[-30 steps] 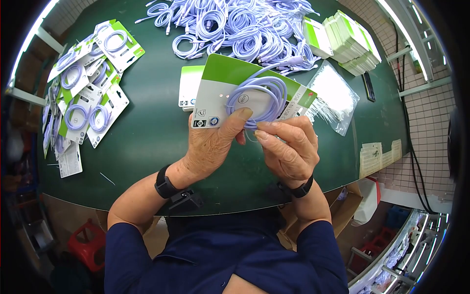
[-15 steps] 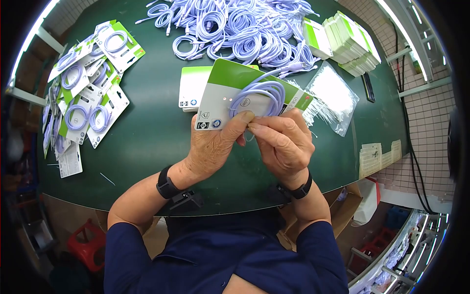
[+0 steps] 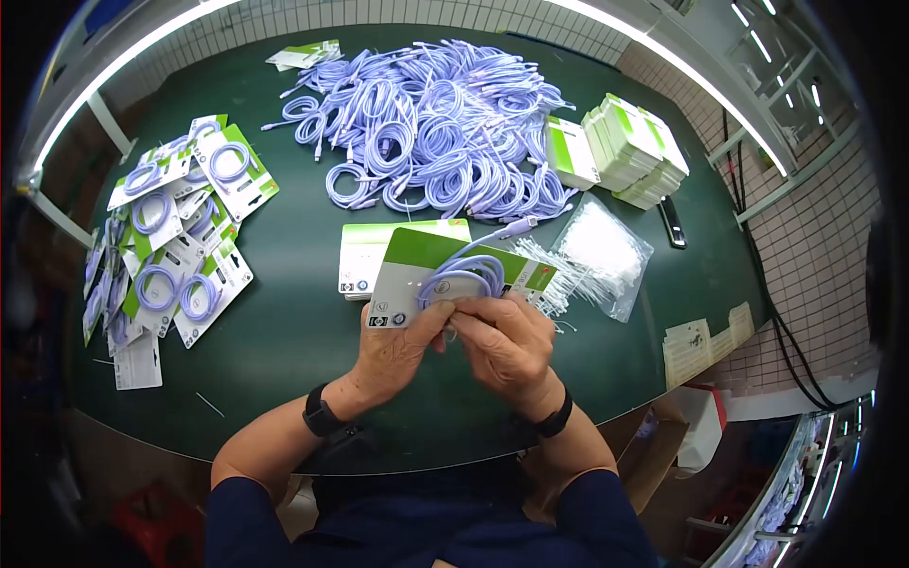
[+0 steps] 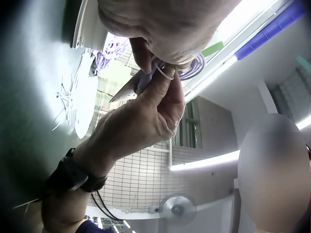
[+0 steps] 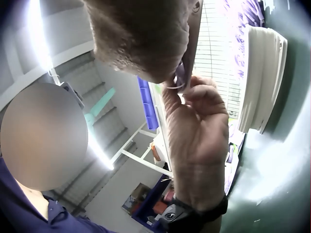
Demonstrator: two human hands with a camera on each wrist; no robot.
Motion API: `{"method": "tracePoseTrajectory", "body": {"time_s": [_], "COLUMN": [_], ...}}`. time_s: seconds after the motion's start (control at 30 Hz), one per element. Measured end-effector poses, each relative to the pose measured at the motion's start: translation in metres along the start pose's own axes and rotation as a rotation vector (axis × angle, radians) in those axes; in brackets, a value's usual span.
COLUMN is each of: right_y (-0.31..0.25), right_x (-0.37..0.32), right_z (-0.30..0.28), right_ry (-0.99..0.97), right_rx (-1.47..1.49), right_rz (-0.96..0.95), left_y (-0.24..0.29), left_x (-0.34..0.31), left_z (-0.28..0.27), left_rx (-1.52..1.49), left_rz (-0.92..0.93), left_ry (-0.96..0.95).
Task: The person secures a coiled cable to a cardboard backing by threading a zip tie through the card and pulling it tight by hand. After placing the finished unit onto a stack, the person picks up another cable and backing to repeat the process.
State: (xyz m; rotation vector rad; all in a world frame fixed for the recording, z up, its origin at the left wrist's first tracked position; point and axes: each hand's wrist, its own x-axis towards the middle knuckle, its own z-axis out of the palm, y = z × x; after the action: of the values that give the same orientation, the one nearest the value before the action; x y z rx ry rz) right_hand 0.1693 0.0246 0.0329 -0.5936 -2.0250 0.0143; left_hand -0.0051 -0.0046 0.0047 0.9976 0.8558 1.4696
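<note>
A green and white packaging card carries a coiled lavender USB cable, its plug sticking up past the card's top edge. My left hand grips the card's lower edge, thumb in front over the bottom of the coil. Right beside that thumb, my right hand pinches a thin white tie that loops at the lower edge of card and coil. The tie's loop shows best in the left wrist view; its ends are hidden by the fingers.
Behind the hands lies a stack of cards, with a big heap of coiled cables farther back. Carded cables pile up at left. White ties, a plastic bag and stacked cards sit at right.
My right fingertips have come in against my left thumb at the coil's lower edge. The head view has tipped upward, so the table appears lower and its far edge shows.
</note>
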Motion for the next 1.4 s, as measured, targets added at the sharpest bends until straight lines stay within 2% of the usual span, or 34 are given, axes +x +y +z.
{"method": "tracePoseTrajectory", "body": {"time_s": [0.13,0.3,0.37,0.43,0.5,0.53,0.6,0.63,0.7,0.77,0.83,1.23,1.4], "right_y": [-0.002,0.005,0.008,0.022,0.04,0.046,0.057,0.059,0.061,0.046,0.055,0.07,0.064], "right_x": [0.012,0.007,0.008,0.004,-0.01,-0.013,-0.016,-0.018,-0.025,-0.049,-0.062,-0.048,-0.042], "right_z": [-0.007,-0.004,-0.009,-0.018,-0.021,-0.027,-0.035,-0.033,-0.031,-0.016,0.01,-0.005,-0.005], "right_ry": [-0.069,-0.064,0.08,0.258,0.513,0.514,0.549,0.549,0.2,0.132,-0.13,-0.293,-0.298], "right_rx": [0.05,0.128,0.159,0.031,0.134,0.133,0.447,0.445,1.009,1.396,1.45,1.217,1.153], "right_rz": [0.015,0.073,0.009,-0.007,0.235,0.251,0.673,0.685,0.899,1.092,1.028,0.781,0.701], "left_y": [0.005,0.004,0.012,0.017,0.018,0.019,0.023,0.025,0.025,0.024,0.022,0.017,0.018], "left_x": [0.0,0.006,0.009,0.012,0.014,0.011,0.006,0.004,0.0,-0.005,-0.008,-0.013,-0.013], "left_z": [0.002,-0.002,-0.004,-0.004,-0.003,-0.002,0.003,0.006,0.009,0.013,0.015,0.012,0.007], "left_rx": [-0.053,0.003,0.012,0.021,-0.093,-0.15,-0.157,-0.169,-0.181,-0.146,-0.135,-0.083,-0.079], "left_rz": [0.003,0.023,0.007,-0.01,-0.009,-0.009,-0.028,-0.033,-0.049,-0.047,-0.045,-0.102,-0.071], "left_ry": [-0.014,-0.009,-0.02,-0.022,-0.01,-0.004,-0.013,-0.023,-0.038,-0.053,-0.067,-0.124,-0.156]}}
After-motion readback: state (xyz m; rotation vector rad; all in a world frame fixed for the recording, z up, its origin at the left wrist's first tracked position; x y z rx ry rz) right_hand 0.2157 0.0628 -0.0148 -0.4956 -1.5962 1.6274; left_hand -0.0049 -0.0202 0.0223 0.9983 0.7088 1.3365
